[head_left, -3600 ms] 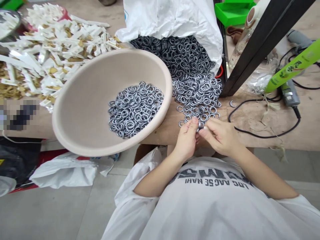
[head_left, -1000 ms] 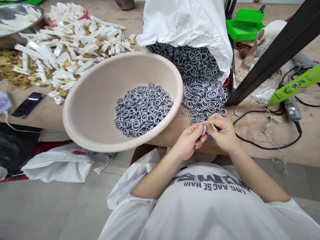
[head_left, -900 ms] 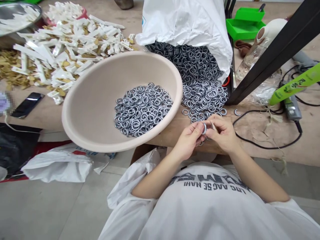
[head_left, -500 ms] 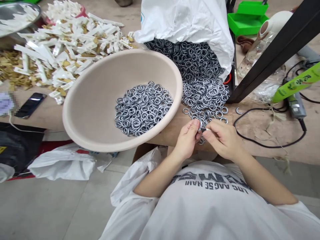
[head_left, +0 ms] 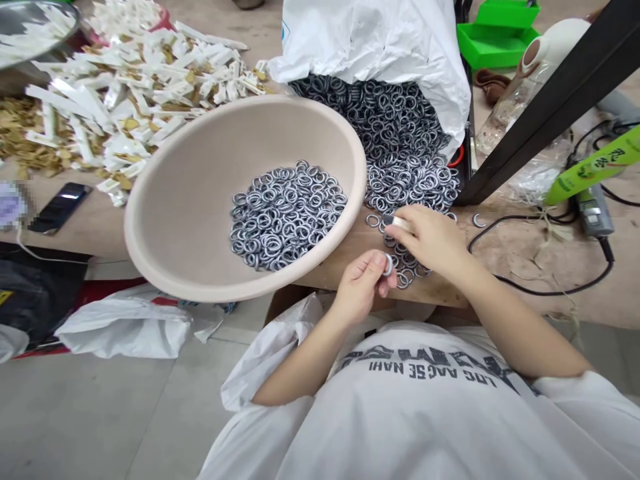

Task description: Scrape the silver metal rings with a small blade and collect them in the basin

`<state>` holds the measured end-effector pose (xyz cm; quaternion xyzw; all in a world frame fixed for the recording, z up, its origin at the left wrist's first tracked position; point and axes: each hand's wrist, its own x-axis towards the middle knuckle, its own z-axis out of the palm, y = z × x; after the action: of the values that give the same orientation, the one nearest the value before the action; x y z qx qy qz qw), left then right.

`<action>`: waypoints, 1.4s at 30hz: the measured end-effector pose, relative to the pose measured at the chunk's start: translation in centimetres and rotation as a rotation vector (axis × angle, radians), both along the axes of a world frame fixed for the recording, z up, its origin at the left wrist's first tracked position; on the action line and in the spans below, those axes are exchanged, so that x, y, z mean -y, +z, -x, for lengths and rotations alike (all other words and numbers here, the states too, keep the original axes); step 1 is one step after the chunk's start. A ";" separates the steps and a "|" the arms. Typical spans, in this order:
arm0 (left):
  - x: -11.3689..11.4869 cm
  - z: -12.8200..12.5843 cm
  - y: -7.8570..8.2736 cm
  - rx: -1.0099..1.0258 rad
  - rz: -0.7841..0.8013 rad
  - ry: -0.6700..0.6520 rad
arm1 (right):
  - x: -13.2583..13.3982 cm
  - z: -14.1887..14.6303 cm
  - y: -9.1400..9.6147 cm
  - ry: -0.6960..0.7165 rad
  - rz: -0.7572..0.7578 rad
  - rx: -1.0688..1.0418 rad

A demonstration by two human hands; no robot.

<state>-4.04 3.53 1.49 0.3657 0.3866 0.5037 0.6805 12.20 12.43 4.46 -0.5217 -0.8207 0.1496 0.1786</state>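
Observation:
My left hand [head_left: 361, 285] pinches one silvery-grey ring [head_left: 389, 265] between thumb and fingers, at the table's front edge. Just above and to the right, my right hand [head_left: 425, 239] grips a small tool with a dark flat tip and a pale handle [head_left: 400, 223]; its exact kind is unclear. The tool's tip is apart from the held ring and over a few loose rings [head_left: 406, 275]. Behind my right hand spreads a heap of grey rings [head_left: 400, 133], spilling from a white plastic bag [head_left: 370, 40]. Left of my hands, a beige basin [head_left: 170, 220] holds many similar rings [head_left: 287, 217].
White plastic pieces [head_left: 115, 100] mixed with tan bits are piled at the back left, near a phone [head_left: 63, 208]. A black metal post [head_left: 540, 107] slants up at the right. Beyond it lie a black cable [head_left: 530, 287], a bright green tube [head_left: 595, 163] and a green box [head_left: 495, 45].
My hands have parted. The right moved up and away with the tool over the loose rings; the left shifted slightly left and down, still holding a ring.

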 end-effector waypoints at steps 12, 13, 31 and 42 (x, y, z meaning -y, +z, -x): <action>-0.8 2.5 -0.3 -0.133 0.115 0.234 | -0.9 1.2 1.0 0.123 0.000 0.196; -1.0 2.3 -0.1 -0.203 0.066 0.250 | -0.2 0.2 1.5 0.140 0.050 0.124; -2.6 -4.3 1.4 0.071 0.211 0.048 | 3.8 -2.6 -0.8 -0.030 0.380 -0.867; -2.7 -4.4 1.7 0.151 0.281 0.075 | 5.8 -2.6 0.7 0.120 0.056 -0.284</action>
<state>0.36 6.21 3.19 0.2132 0.4144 0.4957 0.7329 14.82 6.60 5.16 -0.4501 -0.8123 0.2551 0.2692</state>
